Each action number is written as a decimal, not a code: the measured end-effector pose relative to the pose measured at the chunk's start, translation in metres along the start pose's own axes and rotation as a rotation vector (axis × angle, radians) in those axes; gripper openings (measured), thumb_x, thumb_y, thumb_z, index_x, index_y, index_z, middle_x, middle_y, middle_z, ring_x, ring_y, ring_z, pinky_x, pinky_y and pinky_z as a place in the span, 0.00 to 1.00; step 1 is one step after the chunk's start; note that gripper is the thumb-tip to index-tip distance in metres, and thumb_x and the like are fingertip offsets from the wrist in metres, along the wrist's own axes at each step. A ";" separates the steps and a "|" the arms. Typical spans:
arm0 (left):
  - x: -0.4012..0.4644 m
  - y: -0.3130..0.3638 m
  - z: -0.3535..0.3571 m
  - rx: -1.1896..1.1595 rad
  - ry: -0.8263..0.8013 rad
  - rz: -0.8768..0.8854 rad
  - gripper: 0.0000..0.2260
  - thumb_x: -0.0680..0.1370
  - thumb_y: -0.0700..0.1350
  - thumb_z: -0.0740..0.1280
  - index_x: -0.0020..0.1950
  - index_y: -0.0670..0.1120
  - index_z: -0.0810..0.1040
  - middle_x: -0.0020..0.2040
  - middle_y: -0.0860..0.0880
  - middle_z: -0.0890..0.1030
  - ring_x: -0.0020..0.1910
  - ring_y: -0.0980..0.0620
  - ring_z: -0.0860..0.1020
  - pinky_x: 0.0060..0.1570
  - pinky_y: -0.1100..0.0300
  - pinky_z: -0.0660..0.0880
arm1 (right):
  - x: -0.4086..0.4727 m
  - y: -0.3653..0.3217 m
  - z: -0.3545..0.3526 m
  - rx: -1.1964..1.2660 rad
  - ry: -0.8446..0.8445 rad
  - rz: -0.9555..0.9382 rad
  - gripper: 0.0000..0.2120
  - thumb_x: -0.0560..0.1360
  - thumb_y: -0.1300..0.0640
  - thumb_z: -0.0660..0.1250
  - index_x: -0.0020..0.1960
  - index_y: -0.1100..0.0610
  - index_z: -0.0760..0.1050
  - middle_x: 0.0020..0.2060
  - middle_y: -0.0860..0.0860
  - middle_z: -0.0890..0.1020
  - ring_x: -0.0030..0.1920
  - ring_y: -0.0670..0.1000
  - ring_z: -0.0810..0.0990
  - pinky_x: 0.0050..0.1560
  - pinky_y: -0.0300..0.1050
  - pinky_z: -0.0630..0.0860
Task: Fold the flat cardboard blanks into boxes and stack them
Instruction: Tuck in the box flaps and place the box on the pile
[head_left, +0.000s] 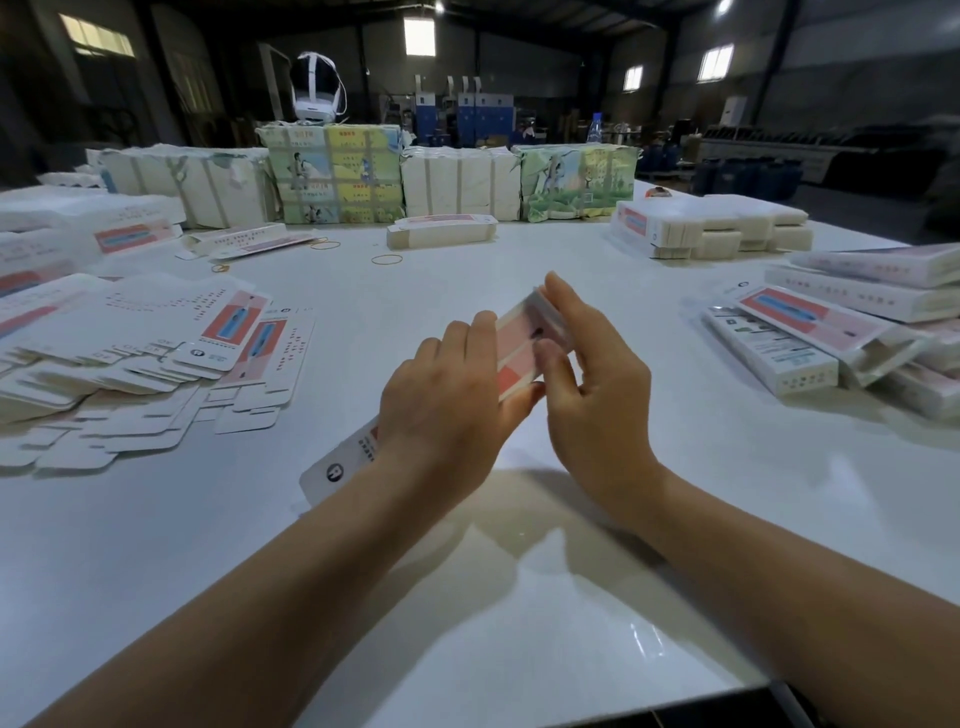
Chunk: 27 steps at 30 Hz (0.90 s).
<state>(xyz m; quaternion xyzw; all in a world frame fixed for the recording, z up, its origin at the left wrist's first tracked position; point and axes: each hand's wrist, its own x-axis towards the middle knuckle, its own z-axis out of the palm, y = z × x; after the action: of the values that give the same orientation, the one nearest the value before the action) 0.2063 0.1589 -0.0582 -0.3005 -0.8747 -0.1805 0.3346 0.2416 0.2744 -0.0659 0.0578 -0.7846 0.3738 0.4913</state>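
Above the middle of the white table (519, 597), the person holds one cardboard blank (522, 345) between both hands, lifted clear of the surface. The left hand (447, 405) grips it from the near-left side, fingers curled over its top and the thumb under its lower edge. The right hand (587, 379) clasps the far-right end, fingers wrapped round the edge. The blank is blurred, showing pink and red panels; its white tail with a round black logo sticks out below the left wrist. How far it is folded cannot be told.

On the left lies a loose heap of flat blanks (156, 364), fanned out and overlapping. On the right sits a pile of folded boxes (841, 322), some stacked, some leaning. Farther back on the right is a neat stack of white blanks (727, 228). Another flat bundle (441, 231) lies at the centre back, with rubber bands (387, 259) scattered near it. Behind these stand strapped paper bundles (337, 171), some printed with pictures. A water bottle (596, 127) stands beyond them in the dim hall.
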 end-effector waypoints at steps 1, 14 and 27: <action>0.000 0.000 0.000 0.006 0.006 0.001 0.30 0.75 0.61 0.57 0.65 0.39 0.71 0.49 0.41 0.78 0.40 0.43 0.77 0.33 0.57 0.68 | 0.000 -0.001 -0.001 -0.010 0.001 -0.006 0.22 0.76 0.70 0.63 0.68 0.59 0.69 0.60 0.44 0.73 0.59 0.40 0.72 0.60 0.26 0.67; 0.005 -0.020 0.003 0.064 -0.033 0.091 0.29 0.73 0.55 0.69 0.65 0.37 0.72 0.48 0.37 0.79 0.41 0.39 0.78 0.35 0.50 0.77 | 0.024 0.007 -0.007 0.806 -0.002 0.803 0.12 0.75 0.67 0.66 0.56 0.58 0.79 0.51 0.53 0.84 0.53 0.53 0.82 0.56 0.44 0.79; 0.005 -0.026 0.003 0.143 0.009 0.136 0.29 0.71 0.53 0.72 0.64 0.36 0.72 0.47 0.37 0.79 0.39 0.38 0.78 0.32 0.50 0.76 | 0.017 0.004 -0.005 0.719 -0.167 0.748 0.09 0.73 0.48 0.66 0.41 0.48 0.85 0.42 0.50 0.86 0.51 0.50 0.82 0.54 0.46 0.79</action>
<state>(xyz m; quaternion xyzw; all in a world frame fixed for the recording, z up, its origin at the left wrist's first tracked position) 0.1855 0.1428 -0.0601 -0.3339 -0.8613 -0.0960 0.3707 0.2348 0.2852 -0.0533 -0.0316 -0.6101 0.7635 0.2093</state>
